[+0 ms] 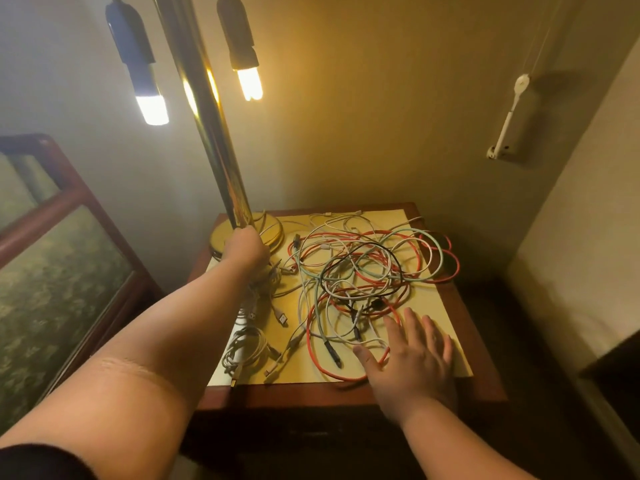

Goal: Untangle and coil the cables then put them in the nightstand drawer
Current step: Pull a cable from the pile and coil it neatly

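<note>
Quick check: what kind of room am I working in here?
Probably a bedroom, maybe a hotel room: a wooden nightstand carrying a brass lamp, and what looks like a mattress edge at right.

big tangled heap of cables (360,275) on the nightstand top (294,393): orange-red, white, pale mint and one black, all looped through each other. just left of it, a few loose white cables (277,310) with usb plugs. one coiled white cable (242,351) lies flat near the front left corner.
</note>
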Action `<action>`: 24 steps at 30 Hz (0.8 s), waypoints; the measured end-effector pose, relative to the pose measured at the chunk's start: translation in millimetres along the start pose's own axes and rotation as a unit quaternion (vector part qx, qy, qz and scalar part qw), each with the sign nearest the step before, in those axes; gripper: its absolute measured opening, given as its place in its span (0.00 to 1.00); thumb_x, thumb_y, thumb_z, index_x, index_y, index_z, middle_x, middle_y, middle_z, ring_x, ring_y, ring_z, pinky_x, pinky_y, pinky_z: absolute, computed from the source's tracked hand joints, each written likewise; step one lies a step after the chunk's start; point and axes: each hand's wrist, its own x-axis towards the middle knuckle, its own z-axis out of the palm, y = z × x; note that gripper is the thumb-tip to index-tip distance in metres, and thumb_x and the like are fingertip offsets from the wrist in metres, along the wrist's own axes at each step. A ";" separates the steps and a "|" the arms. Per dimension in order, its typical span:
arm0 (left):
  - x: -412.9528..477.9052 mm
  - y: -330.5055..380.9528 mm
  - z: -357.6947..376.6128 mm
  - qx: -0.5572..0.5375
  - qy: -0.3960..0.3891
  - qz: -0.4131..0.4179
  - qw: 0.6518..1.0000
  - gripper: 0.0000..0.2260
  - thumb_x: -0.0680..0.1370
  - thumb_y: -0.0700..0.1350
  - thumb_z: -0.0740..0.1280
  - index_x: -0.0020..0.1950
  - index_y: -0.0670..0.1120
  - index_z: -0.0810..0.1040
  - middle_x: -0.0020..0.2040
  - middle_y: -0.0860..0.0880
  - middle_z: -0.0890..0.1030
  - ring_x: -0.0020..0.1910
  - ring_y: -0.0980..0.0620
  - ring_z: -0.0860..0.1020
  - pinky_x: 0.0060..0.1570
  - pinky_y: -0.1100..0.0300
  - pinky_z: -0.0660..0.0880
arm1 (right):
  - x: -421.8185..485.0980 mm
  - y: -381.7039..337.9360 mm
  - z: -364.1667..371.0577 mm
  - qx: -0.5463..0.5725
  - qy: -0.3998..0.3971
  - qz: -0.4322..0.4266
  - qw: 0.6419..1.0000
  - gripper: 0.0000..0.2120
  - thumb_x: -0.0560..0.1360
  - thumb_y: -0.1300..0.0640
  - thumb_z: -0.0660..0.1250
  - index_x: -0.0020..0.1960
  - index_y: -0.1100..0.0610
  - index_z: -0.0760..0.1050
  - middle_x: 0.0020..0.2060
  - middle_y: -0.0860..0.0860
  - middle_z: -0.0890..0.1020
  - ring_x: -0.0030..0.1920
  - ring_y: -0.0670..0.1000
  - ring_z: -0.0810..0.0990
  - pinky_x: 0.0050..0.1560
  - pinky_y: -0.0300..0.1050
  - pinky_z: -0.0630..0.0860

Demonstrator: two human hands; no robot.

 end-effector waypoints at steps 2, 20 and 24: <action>-2.4 -2.3 1.1 -0.031 0.016 -0.015 0.999 0.05 0.79 0.37 0.66 0.54 0.39 0.79 0.49 0.42 0.80 0.46 0.42 0.81 0.48 0.49 0.83 | -0.7 -0.3 0.0 0.005 0.006 0.002 1.000 0.41 0.72 0.23 0.39 0.79 0.42 0.58 0.82 0.49 0.55 0.81 0.56 0.49 0.79 0.62 0.45; -13.5 73.6 -110.7 -0.446 0.007 0.082 0.891 0.09 0.82 0.47 0.68 0.55 0.42 0.83 0.43 0.47 0.83 0.33 0.53 0.76 0.33 0.60 0.78 | -0.8 -0.9 0.6 0.021 0.007 0.012 1.000 0.36 0.74 0.26 0.46 0.77 0.41 0.61 0.81 0.49 0.57 0.81 0.56 0.51 0.78 0.62 0.48; -22.8 86.1 -142.5 -0.505 -0.018 0.101 0.857 0.07 0.82 0.43 0.68 0.49 0.45 0.85 0.33 0.53 0.83 0.28 0.56 0.74 0.27 0.64 0.74 | -1.2 -0.1 0.2 0.020 0.011 0.014 1.000 0.35 0.75 0.26 0.47 0.77 0.40 0.61 0.81 0.47 0.57 0.81 0.55 0.51 0.78 0.61 0.47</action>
